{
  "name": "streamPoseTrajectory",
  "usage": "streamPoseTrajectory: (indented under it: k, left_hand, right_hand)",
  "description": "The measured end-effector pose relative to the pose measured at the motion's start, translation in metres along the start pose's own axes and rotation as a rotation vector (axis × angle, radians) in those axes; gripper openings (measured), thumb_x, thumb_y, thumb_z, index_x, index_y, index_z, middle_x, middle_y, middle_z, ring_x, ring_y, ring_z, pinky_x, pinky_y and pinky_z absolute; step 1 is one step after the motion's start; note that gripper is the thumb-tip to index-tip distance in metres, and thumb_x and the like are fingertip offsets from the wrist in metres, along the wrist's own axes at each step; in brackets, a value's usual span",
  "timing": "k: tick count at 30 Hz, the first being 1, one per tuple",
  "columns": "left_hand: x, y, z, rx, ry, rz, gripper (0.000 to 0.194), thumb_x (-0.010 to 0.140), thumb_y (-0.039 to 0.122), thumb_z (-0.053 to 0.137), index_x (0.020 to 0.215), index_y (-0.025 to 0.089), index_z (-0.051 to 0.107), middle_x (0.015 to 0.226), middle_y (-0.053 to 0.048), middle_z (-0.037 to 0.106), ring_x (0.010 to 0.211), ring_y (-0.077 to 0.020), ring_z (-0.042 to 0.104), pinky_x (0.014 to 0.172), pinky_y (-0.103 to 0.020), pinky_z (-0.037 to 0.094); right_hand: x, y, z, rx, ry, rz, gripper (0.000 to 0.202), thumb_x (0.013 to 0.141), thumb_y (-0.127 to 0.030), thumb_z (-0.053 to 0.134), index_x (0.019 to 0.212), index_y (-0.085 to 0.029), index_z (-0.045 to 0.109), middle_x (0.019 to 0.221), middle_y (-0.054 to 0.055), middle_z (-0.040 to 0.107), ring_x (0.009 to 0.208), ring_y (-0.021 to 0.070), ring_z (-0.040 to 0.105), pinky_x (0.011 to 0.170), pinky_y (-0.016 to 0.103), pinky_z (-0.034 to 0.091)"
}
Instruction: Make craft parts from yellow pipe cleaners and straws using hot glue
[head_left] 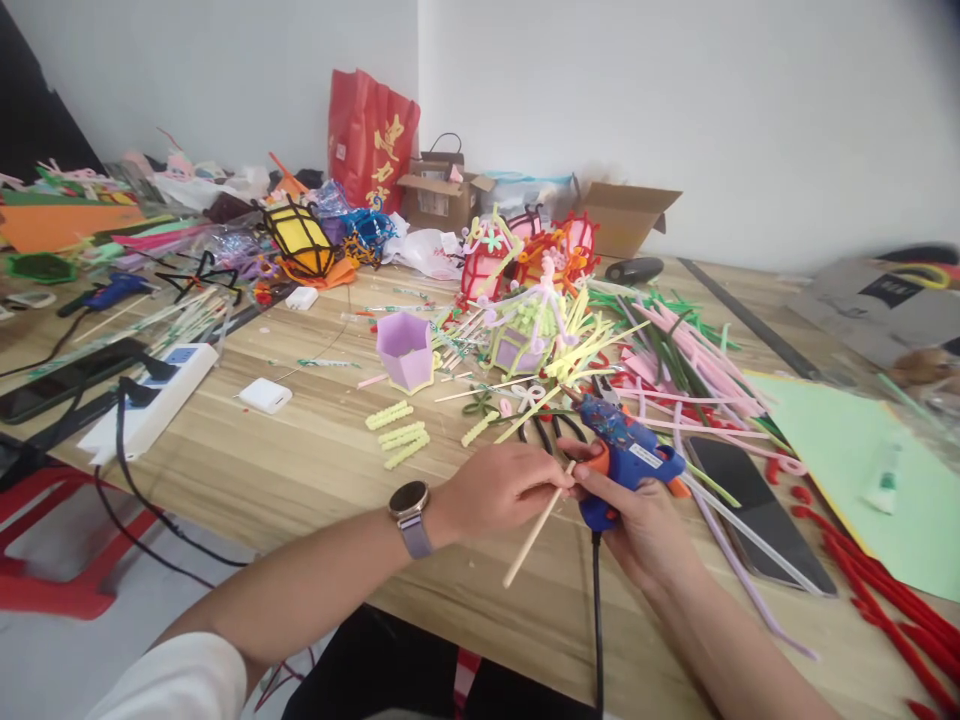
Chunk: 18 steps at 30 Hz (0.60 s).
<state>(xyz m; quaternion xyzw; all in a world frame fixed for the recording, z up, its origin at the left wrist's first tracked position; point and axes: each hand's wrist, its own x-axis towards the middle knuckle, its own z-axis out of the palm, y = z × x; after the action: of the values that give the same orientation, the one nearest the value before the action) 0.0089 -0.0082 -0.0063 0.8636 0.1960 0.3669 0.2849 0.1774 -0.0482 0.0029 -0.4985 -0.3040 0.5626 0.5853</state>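
Observation:
My left hand [506, 487], with a watch on its wrist, pinches a thin wooden stick [531, 545] that slants down toward the table's front edge. A blue hot glue gun [626, 445] is gripped in my right hand [646, 520], its nozzle pointing up and left and its cord hanging down. From its back end sticks a long pale glue stick [765, 545]. The two hands meet near the gun's orange part. Beyond them lie short twisted yellow pipe-cleaner pieces [403, 437] and a lilac hexagonal cup [406, 352] with yellow along its base.
Pipe cleaners [697, 355] in pink, green and yellow heap up behind the gun, beside finished-looking lanterns [517, 350]. A phone [750, 510] lies at right, next to green sheets [847, 450]. At left are a power strip [154, 400] and another glue gun [116, 290].

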Motion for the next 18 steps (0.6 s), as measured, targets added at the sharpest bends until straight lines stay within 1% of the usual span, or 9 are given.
streamPoseTrajectory:
  k: [2,4,5,7,9,10,12,14,18]
  left_hand:
    - [0.0008,0.0012,-0.0004,-0.050,-0.032,-0.017,0.016,0.092,0.021,0.050,0.086,0.018,0.064,0.093,-0.007,0.073,0.090,-0.0170,0.066,0.082,-0.027,0.047]
    - [0.0020,0.0024,-0.0019,-0.169,-0.049,-0.111,0.015,0.092,0.023,0.050,0.093,0.018,0.065,0.097,-0.008,0.073,0.094,-0.0179,0.066,0.083,-0.029,0.048]
    - [0.0027,0.0026,-0.0028,-0.286,-0.054,-0.191,0.017,0.092,0.024,0.051,0.100,0.018,0.064,0.098,-0.009,0.072,0.094,-0.0183,0.067,0.083,-0.029,0.049]
    - [0.0043,0.0019,-0.0046,-0.617,-0.077,-0.395,0.027,0.092,0.032,0.053,0.113,0.017,0.058,0.098,-0.010,0.071,0.088,-0.0187,0.069,0.077,-0.030,0.051]
    - [0.0057,0.0001,-0.0061,-0.924,-0.140,-0.575,0.035,0.090,0.042,0.056,0.112,0.015,0.056,0.093,-0.010,0.070,0.075,-0.0176,0.070,0.070,-0.031,0.053]
    - [0.0062,-0.0008,-0.0067,-1.011,-0.177,-0.633,0.038,0.087,0.045,0.059,0.109,0.014,0.057,0.088,-0.009,0.070,0.067,-0.0163,0.069,0.066,-0.031,0.053]
    - [0.0068,-0.0018,-0.0076,-1.048,-0.224,-0.696,0.040,0.081,0.046,0.066,0.103,0.014,0.059,0.080,-0.006,0.069,0.056,-0.0130,0.064,0.060,-0.029,0.050]
    - [0.0070,-0.0016,-0.0081,-1.016,-0.224,-0.726,0.041,0.077,0.043,0.072,0.103,0.013,0.060,0.074,-0.003,0.068,0.050,-0.0097,0.059,0.056,-0.026,0.047]
    - [0.0079,0.0009,-0.0089,-0.957,-0.218,-0.738,0.039,0.080,0.040,0.068,0.107,0.012,0.061,0.070,-0.001,0.065,0.049,-0.0064,0.053,0.053,-0.023,0.041]
  right_hand:
    - [0.0011,-0.0002,-0.0012,-0.015,0.000,0.003,0.035,0.048,-0.027,0.091,0.075,-0.020,0.069,0.077,0.001,0.073,0.056,0.0119,0.063,0.056,0.024,0.053]
    - [0.0022,-0.0019,-0.0028,-0.034,0.008,-0.011,0.036,0.047,-0.028,0.091,0.074,-0.020,0.068,0.073,0.000,0.072,0.056,0.0122,0.063,0.056,0.024,0.053]
    - [0.0027,-0.0032,-0.0037,-0.045,0.019,-0.026,0.036,0.046,-0.028,0.091,0.073,-0.020,0.068,0.071,0.000,0.071,0.054,0.0120,0.062,0.055,0.024,0.052]
    - [0.0040,-0.0057,-0.0058,-0.075,0.049,-0.071,0.037,0.045,-0.028,0.091,0.072,-0.019,0.068,0.069,0.000,0.070,0.051,0.0109,0.060,0.052,0.023,0.050]
    - [0.0050,-0.0069,-0.0075,-0.115,0.074,-0.113,0.037,0.045,-0.028,0.091,0.072,-0.019,0.068,0.070,0.000,0.070,0.050,0.0102,0.058,0.049,0.022,0.049]
    - [0.0054,-0.0067,-0.0080,-0.136,0.079,-0.126,0.037,0.046,-0.028,0.091,0.073,-0.018,0.068,0.072,0.001,0.070,0.050,0.0102,0.058,0.049,0.022,0.048]
    - [0.0054,-0.0050,-0.0080,-0.170,0.072,-0.133,0.038,0.047,-0.028,0.091,0.075,-0.019,0.068,0.074,0.001,0.070,0.051,0.0100,0.057,0.047,0.022,0.047]
    - [0.0045,-0.0021,-0.0072,-0.187,0.058,-0.133,0.038,0.047,-0.027,0.090,0.076,-0.019,0.067,0.074,0.000,0.069,0.050,0.0097,0.055,0.045,0.022,0.045]
    - [0.0025,0.0026,-0.0068,-0.213,0.056,-0.148,0.036,0.049,-0.026,0.089,0.077,-0.020,0.066,0.075,-0.001,0.069,0.047,0.0095,0.053,0.044,0.023,0.042]
